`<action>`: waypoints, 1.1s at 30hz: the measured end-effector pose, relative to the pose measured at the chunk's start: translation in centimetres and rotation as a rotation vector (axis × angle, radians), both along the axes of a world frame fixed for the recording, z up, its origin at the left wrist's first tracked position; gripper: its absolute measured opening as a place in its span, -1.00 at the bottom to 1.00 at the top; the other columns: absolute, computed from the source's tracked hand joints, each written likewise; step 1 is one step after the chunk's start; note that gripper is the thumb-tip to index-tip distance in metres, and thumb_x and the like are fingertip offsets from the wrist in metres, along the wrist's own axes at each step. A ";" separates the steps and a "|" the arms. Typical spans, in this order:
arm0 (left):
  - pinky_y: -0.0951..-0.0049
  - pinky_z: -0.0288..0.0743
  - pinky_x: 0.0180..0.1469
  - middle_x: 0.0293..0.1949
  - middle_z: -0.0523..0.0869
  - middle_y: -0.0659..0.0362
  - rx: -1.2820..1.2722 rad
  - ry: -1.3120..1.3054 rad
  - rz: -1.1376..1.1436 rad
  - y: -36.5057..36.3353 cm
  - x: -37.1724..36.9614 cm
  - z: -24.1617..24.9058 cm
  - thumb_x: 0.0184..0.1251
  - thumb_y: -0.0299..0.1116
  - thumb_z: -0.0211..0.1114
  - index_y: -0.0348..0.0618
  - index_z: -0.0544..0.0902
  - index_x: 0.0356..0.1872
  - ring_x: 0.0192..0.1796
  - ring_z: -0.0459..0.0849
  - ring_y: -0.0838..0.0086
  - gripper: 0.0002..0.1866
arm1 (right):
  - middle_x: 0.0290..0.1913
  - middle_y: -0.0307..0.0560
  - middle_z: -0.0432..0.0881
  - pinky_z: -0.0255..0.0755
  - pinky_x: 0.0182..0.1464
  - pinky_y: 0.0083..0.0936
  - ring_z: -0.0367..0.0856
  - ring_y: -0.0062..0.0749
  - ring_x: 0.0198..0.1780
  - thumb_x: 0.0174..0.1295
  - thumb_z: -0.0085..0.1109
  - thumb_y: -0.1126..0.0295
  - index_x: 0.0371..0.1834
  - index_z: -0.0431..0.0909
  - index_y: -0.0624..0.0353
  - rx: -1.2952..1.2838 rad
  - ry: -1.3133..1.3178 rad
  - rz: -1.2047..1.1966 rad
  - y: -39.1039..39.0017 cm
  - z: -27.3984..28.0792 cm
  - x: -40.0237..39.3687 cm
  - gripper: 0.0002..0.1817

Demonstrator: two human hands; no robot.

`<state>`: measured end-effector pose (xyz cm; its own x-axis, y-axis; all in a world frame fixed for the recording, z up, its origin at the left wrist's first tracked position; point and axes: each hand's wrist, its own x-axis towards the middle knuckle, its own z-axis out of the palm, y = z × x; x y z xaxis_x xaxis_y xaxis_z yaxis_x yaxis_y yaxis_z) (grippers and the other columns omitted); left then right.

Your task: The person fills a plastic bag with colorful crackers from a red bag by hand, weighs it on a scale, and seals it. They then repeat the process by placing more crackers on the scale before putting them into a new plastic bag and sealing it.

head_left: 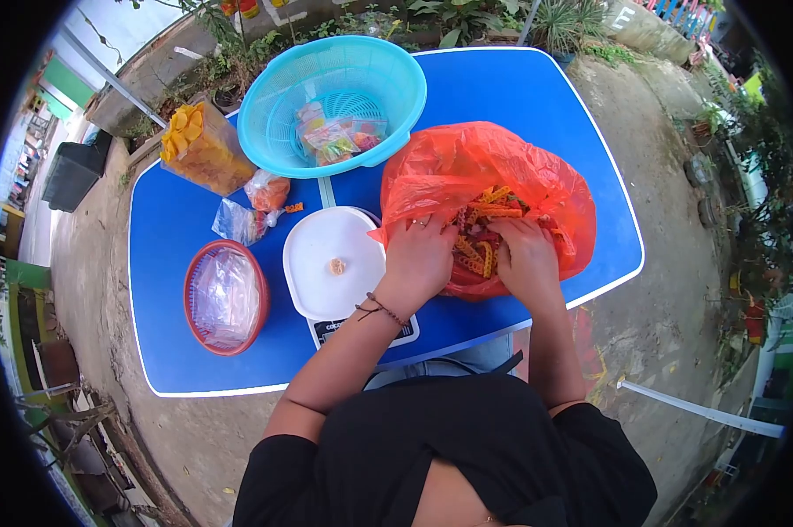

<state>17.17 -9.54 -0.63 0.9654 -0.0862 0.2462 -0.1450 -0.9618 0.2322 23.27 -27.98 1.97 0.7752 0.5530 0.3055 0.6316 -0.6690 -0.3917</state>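
A large red plastic bag (484,158) lies open on the right half of the blue table, with colourful ridged snack sticks (480,241) inside. My left hand (421,250) is at the bag's left edge, its fingers bent over the red plastic and gripping it. On the snacks, at the right of the opening, rests my right hand (525,255); its fingertips reach in among the pieces, and they are partly hidden. Left of the bag stands a white kitchen scale (326,272) with a small pale item on its platform. My left forearm passes over the scale's front corner.
Behind the scale stands a turquoise basket (269,114) holding small filled packets. A bag of yellow chips (207,154), two small knotted bags (266,191) and a red-brown basket of clear plastic bags (229,294) are on the left of the table (168,351).
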 end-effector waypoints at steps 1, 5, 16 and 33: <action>0.14 0.43 0.18 0.10 0.69 0.10 -0.006 0.016 0.015 0.0 -0.1 0.3 0.17 -0.38 0.27 -0.09 0.73 -0.09 0.20 0.63 0.28 -0.73 | -0.04 0.06 0.76 0.49 0.11 -0.09 0.68 0.06 -0.04 0.16 0.09 0.62 -0.05 0.68 0.26 0.008 0.008 -0.019 -0.3 -0.1 0.5 -0.70; 0.14 0.44 0.13 0.06 0.70 0.10 0.011 -0.015 0.024 -0.1 -0.1 -0.2 0.14 -0.38 0.30 -0.09 0.72 -0.16 0.15 0.66 0.29 -0.77 | 0.07 0.05 0.75 0.47 0.17 -0.09 0.69 0.08 0.03 0.16 0.06 0.65 0.04 0.65 0.25 0.074 -0.082 -0.043 -0.5 -0.7 1.9 -0.63; 0.11 0.43 0.15 0.09 0.69 0.11 -0.021 -0.188 0.040 -0.8 0.8 -0.2 0.14 -0.43 0.29 -0.10 0.65 0.03 0.07 0.69 0.24 -0.63 | 0.42 0.21 0.48 0.28 0.39 0.11 0.52 0.20 0.33 0.22 0.10 0.55 0.44 0.36 0.24 -0.059 -0.061 0.040 2.5 -2.7 0.8 -0.37; 0.02 0.62 -0.10 0.14 0.70 0.16 -0.168 0.103 -0.045 -1.5 2.5 -0.4 0.33 -0.35 0.17 -0.02 0.57 0.22 0.06 0.75 0.23 -0.59 | 0.12 0.07 0.63 0.38 0.18 0.01 0.63 0.13 0.07 0.18 0.13 0.55 0.05 0.60 0.17 -0.071 -0.100 0.088 -0.6 -1.6 1.6 -0.66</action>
